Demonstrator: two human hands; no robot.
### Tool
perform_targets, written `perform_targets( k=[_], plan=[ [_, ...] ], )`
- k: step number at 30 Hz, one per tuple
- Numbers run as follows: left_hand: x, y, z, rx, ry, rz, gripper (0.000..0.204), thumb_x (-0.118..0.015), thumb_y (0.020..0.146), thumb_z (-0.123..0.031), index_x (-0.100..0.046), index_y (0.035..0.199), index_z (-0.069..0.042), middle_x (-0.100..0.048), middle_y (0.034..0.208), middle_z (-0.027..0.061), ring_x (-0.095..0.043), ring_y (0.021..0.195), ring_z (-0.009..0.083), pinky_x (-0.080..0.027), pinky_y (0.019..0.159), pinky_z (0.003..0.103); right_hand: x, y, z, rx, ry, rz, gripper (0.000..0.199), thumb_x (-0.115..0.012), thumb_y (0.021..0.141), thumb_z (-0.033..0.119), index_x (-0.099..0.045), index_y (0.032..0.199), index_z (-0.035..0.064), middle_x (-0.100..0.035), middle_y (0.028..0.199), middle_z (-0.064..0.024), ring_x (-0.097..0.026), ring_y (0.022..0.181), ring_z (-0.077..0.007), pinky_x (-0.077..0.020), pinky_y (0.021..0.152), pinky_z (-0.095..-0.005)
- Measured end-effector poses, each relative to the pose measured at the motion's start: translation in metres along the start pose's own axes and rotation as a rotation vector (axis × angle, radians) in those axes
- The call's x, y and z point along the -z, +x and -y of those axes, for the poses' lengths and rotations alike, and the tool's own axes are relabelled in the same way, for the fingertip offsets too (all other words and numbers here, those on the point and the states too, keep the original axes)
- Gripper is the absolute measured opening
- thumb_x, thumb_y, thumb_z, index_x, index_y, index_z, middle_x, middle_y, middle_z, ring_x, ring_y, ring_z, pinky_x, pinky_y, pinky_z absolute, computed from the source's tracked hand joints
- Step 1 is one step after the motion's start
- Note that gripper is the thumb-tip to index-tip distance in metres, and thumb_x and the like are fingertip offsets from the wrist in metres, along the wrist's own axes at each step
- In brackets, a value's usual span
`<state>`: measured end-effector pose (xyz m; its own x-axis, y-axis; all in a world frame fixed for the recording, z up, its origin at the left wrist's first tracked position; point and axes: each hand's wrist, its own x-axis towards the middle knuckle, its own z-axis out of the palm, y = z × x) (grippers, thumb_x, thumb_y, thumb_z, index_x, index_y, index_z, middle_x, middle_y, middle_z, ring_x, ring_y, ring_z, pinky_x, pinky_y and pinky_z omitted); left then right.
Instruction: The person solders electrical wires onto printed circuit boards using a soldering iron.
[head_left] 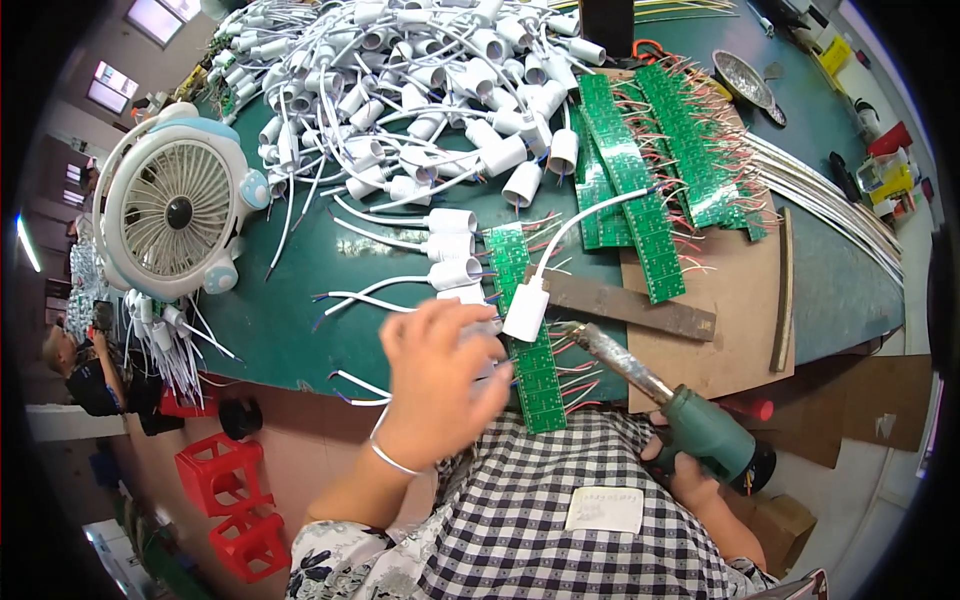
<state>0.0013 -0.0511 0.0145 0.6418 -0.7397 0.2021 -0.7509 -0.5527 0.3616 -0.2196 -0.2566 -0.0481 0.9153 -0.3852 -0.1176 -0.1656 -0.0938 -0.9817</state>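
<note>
My left hand (435,385), its fingers apart and slightly curled, hovers over the left edge of a narrow green circuit board strip (540,385). White lamp sockets (453,272) with cables lie in a row along that strip, some partly hidden by my fingers. Another white socket (526,312) rests across the strip, its cable arching up to the right. My right hand (690,478) grips the green handle of a soldering iron (705,430). Its thick metal barrel points up-left, and the tip is close to the red and white wires on the strip's right side.
A large heap of white sockets (420,75) covers the far table. More green circuit boards (640,220) with wires lie on a brown board (735,270), beside a flat metal bar (640,305). A fan (178,210) stands left; red stools (222,475) and another person (95,365) are beyond.
</note>
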Motion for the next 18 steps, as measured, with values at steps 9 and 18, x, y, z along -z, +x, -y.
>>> perform_targets(
  k=[9, 18],
  plan=[
    [-0.002, 0.151, 0.088, -0.066, 0.171, -0.201, 0.023, -0.067, 0.074, -0.027, -0.062, 0.090, -0.011, -0.063, 0.093, 0.0055, -0.054, 0.093, 0.0241, -0.034, 0.083, 0.040, -0.004, 0.002, 0.012, 0.008, 0.322, -0.100, 0.060, -0.056, 0.089, 0.045, -0.049, 0.122, -0.0047, -0.059, 0.109, -0.0111, -0.059, 0.072, -0.0152, -0.0477, 0.065, -0.0275],
    [-0.018, 0.149, 0.097, -0.079, 0.189, 0.047, 0.029, -0.070, 0.074, -0.027, -0.059, 0.097, -0.012, -0.063, 0.094, 0.0036, -0.054, 0.101, 0.0211, -0.030, 0.092, 0.041, -0.006, 0.005, 0.005, 0.056, 0.409, -0.211, 0.059, -0.059, 0.087, 0.040, -0.043, 0.123, -0.0048, -0.055, 0.111, -0.0190, -0.058, 0.065, -0.0190, -0.0489, 0.054, -0.0277]
  ],
)
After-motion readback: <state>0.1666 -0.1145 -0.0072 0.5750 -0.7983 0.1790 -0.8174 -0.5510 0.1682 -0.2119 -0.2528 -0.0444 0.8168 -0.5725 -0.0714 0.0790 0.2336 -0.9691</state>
